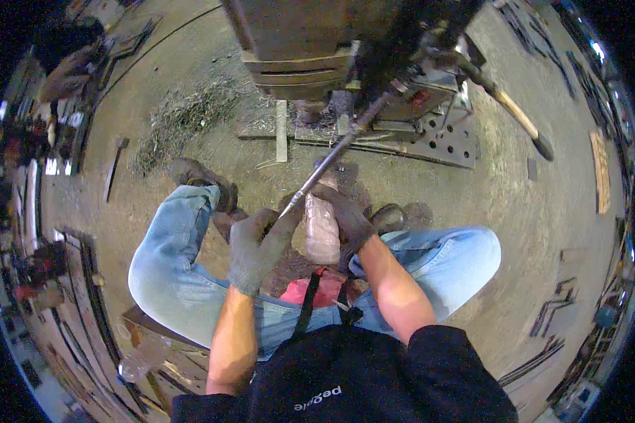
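Note:
A clear, ribbed plastic bottle [322, 229] with a pinkish-brown look is held upright between my knees. My right hand [344, 215], in a dark glove, curls around its upper right side. In a grey glove, my left hand [261, 243] closes against the bottle's left side, its fingertips partly hidden. A long metal lever [324, 163] slopes down from the machine [300, 42], and its bare tip crosses in front of my left fingers. Whether the tip touches the glove I cannot tell.
Metal shavings [190, 116] are heaped on the floor at the far left. A perforated steel plate [444, 144] lies under the machine. The wooden-handled hammer [518, 116] juts out at the right. Metal bars [85, 296] lie along the left side.

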The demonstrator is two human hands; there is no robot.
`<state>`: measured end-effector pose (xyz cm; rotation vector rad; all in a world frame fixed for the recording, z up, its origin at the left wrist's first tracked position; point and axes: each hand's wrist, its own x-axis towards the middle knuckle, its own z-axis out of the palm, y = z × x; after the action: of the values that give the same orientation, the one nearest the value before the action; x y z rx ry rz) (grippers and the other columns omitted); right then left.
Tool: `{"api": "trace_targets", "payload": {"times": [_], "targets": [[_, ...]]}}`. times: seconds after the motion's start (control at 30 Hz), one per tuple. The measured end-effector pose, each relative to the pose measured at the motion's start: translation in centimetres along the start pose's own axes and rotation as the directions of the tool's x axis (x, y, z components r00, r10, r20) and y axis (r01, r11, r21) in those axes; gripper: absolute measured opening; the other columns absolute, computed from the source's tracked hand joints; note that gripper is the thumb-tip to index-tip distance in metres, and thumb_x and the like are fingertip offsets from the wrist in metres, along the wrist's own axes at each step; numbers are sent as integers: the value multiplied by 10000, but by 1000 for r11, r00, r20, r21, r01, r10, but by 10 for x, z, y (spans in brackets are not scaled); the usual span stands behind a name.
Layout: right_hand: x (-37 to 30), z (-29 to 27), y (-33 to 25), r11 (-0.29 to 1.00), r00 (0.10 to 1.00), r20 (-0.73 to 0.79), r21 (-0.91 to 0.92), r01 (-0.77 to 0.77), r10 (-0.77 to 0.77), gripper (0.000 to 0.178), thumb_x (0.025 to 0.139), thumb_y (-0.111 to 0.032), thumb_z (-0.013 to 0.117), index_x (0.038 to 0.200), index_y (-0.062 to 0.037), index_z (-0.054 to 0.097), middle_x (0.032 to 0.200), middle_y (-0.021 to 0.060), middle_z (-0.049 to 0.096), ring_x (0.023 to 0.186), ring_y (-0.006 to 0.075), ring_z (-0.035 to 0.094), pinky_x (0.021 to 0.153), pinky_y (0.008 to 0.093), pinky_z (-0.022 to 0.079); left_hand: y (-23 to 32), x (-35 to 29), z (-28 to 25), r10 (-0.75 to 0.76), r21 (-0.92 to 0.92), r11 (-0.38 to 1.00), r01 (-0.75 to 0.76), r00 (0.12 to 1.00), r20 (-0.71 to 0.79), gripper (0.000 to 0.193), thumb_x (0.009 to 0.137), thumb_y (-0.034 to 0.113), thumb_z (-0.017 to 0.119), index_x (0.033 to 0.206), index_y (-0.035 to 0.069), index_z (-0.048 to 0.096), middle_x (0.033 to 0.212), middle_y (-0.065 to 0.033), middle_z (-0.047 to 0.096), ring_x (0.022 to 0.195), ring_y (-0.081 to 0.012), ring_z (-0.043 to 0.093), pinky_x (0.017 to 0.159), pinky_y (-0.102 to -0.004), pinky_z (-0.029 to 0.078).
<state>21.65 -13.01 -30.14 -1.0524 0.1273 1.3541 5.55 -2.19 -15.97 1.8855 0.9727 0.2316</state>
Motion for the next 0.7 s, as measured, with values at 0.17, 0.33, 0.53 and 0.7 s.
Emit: {"api": "trace_targets", "payload": {"times": [0.17, 0.33, 0.53, 0.7], "targets": [[1, -4, -5, 997, 999, -39, -81, 9, -12, 448, 861, -366, 779, 1180, -80, 647, 1030, 64, 680, 890, 193, 643, 804, 350, 539, 2, -3, 3, -42, -97, 995, 38, 998, -38, 372, 909, 316, 716, 793, -37, 708, 622, -27, 616, 561, -95, 519, 521, -315, 419], [-9, 2, -14, 973, 989, -124, -226, 49, -78, 492, 847, -405, 800, 1184, -79, 652, 1058, 74, 681, 924, 192, 637, 832, 356, 529, -4, -1, 7, -93, -117, 989, 87, 995, -46, 304, 909, 256, 712, 811, -32, 705, 616, -3, 585, 550, -78, 492, 500, -299, 390], [-33, 14, -35, 887, 947, -259, -459, 51, -189, 645, 792, -599, 750, 1061, -15, 711, 1001, 92, 717, 855, 201, 664, 773, 353, 530, -19, 1, 11, -61, -188, 981, 42, 994, -95, 276, 938, 228, 685, 784, -1, 678, 622, 18, 555, 534, -65, 473, 489, -260, 359], [-8, -1, -14, 997, 996, 67, 57, -57, 54, 448, 867, -388, 803, 1140, -63, 659, 942, 56, 698, 780, 166, 647, 737, 342, 547, 3, -3, 16, -107, -278, 957, 84, 992, -65, 252, 952, 231, 672, 828, 12, 683, 630, 14, 553, 530, -73, 484, 486, -250, 377]]}}
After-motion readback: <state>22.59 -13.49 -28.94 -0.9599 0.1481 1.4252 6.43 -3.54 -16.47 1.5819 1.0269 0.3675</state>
